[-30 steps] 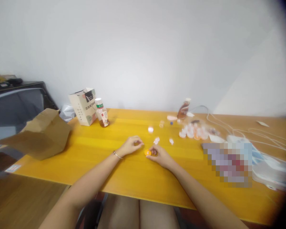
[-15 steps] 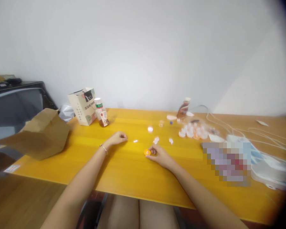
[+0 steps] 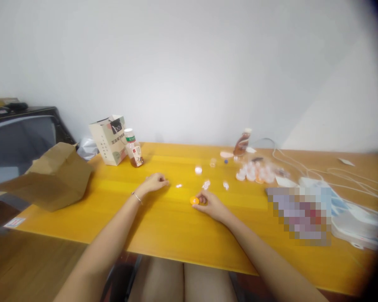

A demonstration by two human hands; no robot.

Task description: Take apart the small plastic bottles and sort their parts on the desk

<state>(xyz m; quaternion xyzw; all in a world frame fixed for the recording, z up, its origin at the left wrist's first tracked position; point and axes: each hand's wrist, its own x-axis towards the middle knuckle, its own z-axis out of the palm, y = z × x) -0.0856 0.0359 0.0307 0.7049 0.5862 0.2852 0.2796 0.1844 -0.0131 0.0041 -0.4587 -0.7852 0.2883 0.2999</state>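
My right hand [image 3: 212,205] grips a small orange cap [image 3: 194,201] between thumb and fingers, low over the table. A pale patch shows at the cap's middle. My left hand [image 3: 156,182] lies on the table with its fingers curled in; what they hold, if anything, is hidden. Small white pieces [image 3: 179,186] lie just right of it. Beyond my right hand are a cluster of small white pieces [image 3: 206,184] and, farther right, another small white cluster [image 3: 226,186]. A white cap [image 3: 198,170] sits behind them.
On the left stand a brown paper bag [image 3: 63,176], a printed carton bag [image 3: 108,140] and a bottle [image 3: 134,149]. A brown bottle [image 3: 242,144], a blue cap [image 3: 226,161], several whitish caps [image 3: 255,172], white cables [image 3: 327,172] and a pixelated object [image 3: 299,216] lie right.
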